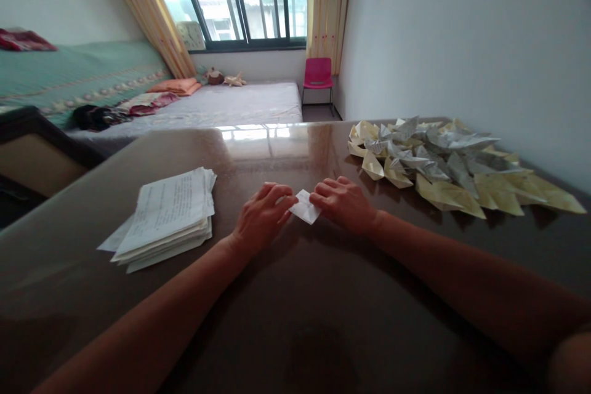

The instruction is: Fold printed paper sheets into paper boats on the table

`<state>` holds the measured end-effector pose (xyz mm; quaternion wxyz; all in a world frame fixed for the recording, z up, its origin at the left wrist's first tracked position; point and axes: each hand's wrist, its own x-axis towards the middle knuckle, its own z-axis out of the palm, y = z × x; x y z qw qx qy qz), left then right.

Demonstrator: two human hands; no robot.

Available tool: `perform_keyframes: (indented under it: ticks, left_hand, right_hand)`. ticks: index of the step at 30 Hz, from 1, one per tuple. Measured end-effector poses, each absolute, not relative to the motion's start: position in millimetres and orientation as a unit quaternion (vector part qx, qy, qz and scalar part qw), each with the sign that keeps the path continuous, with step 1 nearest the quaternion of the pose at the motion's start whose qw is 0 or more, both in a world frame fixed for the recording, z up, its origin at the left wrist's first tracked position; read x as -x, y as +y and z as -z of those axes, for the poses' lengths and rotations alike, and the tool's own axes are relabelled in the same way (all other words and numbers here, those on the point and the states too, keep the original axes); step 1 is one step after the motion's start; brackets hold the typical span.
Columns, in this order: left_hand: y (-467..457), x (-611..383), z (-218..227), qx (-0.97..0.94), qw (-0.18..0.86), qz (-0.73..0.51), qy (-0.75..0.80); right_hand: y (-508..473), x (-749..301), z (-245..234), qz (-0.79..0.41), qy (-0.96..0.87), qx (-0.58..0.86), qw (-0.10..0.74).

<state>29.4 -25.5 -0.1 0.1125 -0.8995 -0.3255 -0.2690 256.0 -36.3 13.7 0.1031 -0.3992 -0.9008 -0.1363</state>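
A small folded piece of white paper lies on the glossy brown table between my two hands. My left hand has its fingers curled and pinches the paper's left edge. My right hand presses down on the paper's right edge with bent fingers. Both forearms rest low over the table and reach in from the near edge.
A stack of printed paper sheets lies to the left of my hands. A heap of folded paper shapes, white and pale yellow, covers the table's right side by the wall. Beyond the table are a bed and a pink chair.
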Motion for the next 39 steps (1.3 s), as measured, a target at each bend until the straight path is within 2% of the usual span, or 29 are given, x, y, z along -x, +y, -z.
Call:
perform_keyframes:
  ticks: [6, 11, 16, 18, 21, 27, 35, 39]
  left_hand:
    - [-26.1, -30.2, 0.0, 0.948, 0.023, 0.148, -0.280]
    - [-26.6, -29.3, -4.3, 0.941, -0.054, 0.130, -0.307]
    - [-15.3, -26.8, 0.5, 0.905, -0.173, 0.160, -0.354]
    - [-11.9, -27.6, 4.2, 0.882, -0.201, 0.179, -0.386]
    - [-11.1, -30.9, 8.2, 0.845, -0.215, 0.215, -0.440]
    - [-15.1, -38.4, 6.9, 0.854, -0.148, 0.188, -0.462]
    - [-23.6, -39.1, 6.4, 0.881, 0.014, 0.109, -0.460]
    - [-25.9, -35.3, 4.9, 0.918, 0.055, 0.086, -0.384]
  right_hand:
    - [-30.0, -263.0, -16.8, 0.052, -0.931, 0.358, 0.051]
    - [-18.6, -279.1, -16.9, -0.093, -0.930, 0.341, 0.100]
    - [-14.4, -273.5, -6.2, -0.209, -0.878, 0.412, 0.123]
    - [-15.4, -267.6, -3.5, -0.211, -0.860, 0.449, 0.119]
    - [-20.1, -259.9, -3.2, -0.134, -0.848, 0.506, 0.082]
    - [-29.9, -253.1, -6.4, -0.015, -0.849, 0.528, 0.021]
    - [-29.9, -248.6, -10.2, -0.006, -0.846, 0.532, -0.012]
    - [-33.8, -247.0, -12.9, 0.005, -0.844, 0.535, 0.009]
